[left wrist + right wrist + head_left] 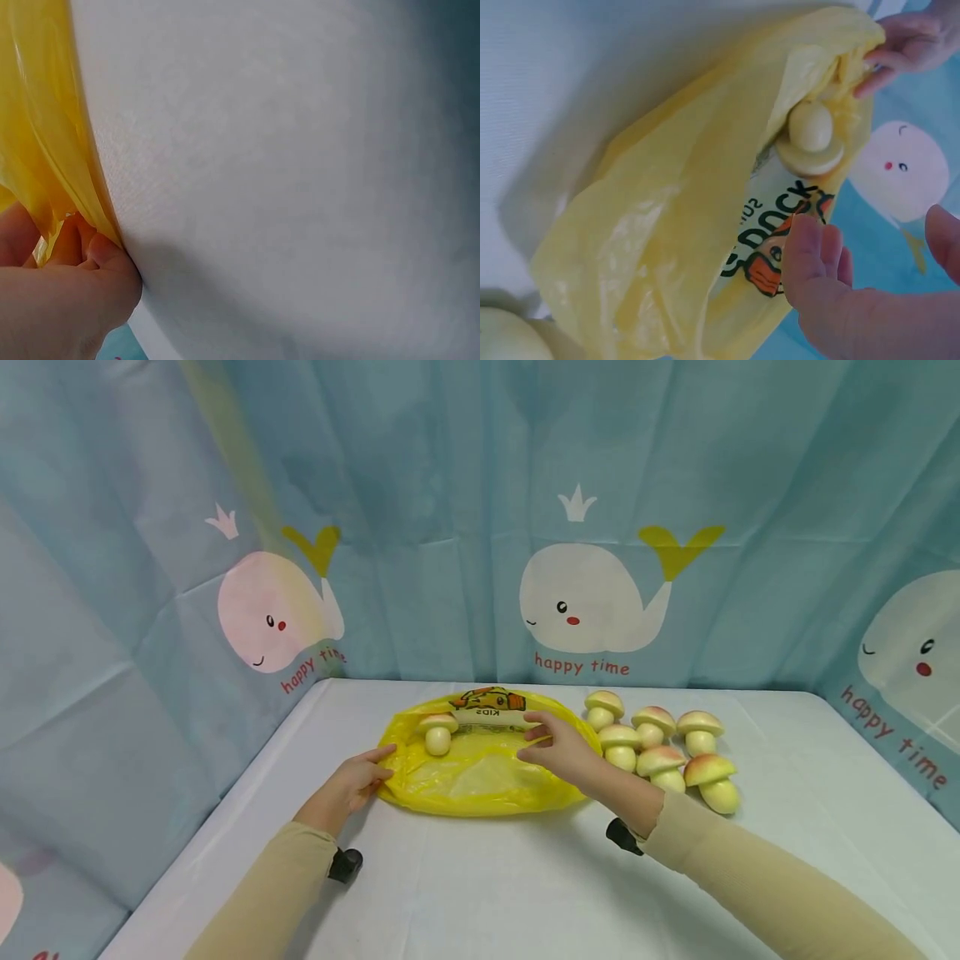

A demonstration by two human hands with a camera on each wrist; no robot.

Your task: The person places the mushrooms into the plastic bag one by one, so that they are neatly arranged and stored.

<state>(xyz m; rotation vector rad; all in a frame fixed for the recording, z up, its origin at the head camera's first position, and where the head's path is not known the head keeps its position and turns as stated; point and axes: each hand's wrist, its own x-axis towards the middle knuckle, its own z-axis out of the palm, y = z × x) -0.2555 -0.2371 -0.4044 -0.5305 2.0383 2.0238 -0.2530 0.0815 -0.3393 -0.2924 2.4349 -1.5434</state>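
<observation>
A yellow plastic bag (480, 793) with a printed cartoon lies spread with its mouth open on the white table. Inside it, near the left side, is one toy mushroom (438, 735), also visible in the right wrist view. My left hand (358, 781) pinches the bag's left edge between thumb and fingers, as the left wrist view shows. Over the right part of the bag's mouth hovers my right hand (561, 747), thumb and fingers spread apart with nothing between them.
Several more toy mushrooms (652, 760) stand and lie in a cluster right of the bag, close beside my right forearm. A blue curtain (450, 610) with whale prints hangs behind the white table (480, 893).
</observation>
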